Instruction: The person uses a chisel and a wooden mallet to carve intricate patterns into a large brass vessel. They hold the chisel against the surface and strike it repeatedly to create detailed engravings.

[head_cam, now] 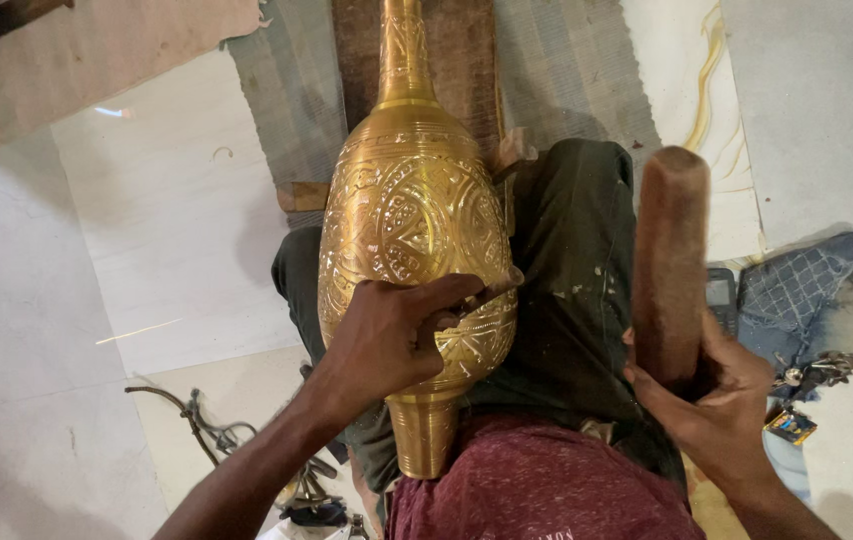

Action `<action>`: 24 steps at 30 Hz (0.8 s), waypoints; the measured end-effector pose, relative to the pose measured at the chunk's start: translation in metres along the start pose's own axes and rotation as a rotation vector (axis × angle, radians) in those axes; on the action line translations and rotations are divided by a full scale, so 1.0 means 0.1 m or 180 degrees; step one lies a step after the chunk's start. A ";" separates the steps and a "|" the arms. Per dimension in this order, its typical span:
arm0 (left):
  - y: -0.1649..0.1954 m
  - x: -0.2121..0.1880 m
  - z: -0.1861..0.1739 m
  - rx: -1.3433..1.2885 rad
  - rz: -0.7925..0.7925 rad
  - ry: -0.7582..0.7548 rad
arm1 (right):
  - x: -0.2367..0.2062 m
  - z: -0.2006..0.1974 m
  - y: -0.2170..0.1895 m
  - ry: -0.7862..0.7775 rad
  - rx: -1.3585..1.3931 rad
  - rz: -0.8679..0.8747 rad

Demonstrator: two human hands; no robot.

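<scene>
I see a big engraved brass vase (412,215) lying across the lap, on the dark green trousers (572,280), with its long neck pointing away over a brown wooden plank (467,70) and its narrow foot toward the maroon shirt (537,485). My left hand (392,335) rests on the lower belly of the vase, the fingers pinched together on a thin metal chisel (487,295) whose tip touches the brass at the vase's right side. My right hand (712,390) is closed around the lower end of a thick brown wooden mallet (669,260), held upright just beside the right knee, apart from the vase. Near this hand a dark phone (720,300) lies on the floor, next to a blue checked cloth (817,295). At the left, on the pale floor (97,300), lies a black cable (197,420), and near it some tools that I cannot identify.
</scene>
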State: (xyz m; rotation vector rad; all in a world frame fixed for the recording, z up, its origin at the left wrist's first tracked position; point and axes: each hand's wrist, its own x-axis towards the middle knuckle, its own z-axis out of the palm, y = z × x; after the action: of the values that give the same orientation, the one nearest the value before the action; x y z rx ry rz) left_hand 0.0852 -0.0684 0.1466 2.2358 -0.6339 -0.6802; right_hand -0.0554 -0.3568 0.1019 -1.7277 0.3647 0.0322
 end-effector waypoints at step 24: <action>0.00 -0.27 0.14 -0.4126 0.0791 0.0598 | 0.17 0.53 1.03 0.0145 0.0762 0.0841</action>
State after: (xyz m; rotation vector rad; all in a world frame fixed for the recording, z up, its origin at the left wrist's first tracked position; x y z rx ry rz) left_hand 0.0566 -0.0592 0.1459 0.9738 -0.2180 -0.5015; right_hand -0.0562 -0.3244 -0.0111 -1.4374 0.6044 0.1357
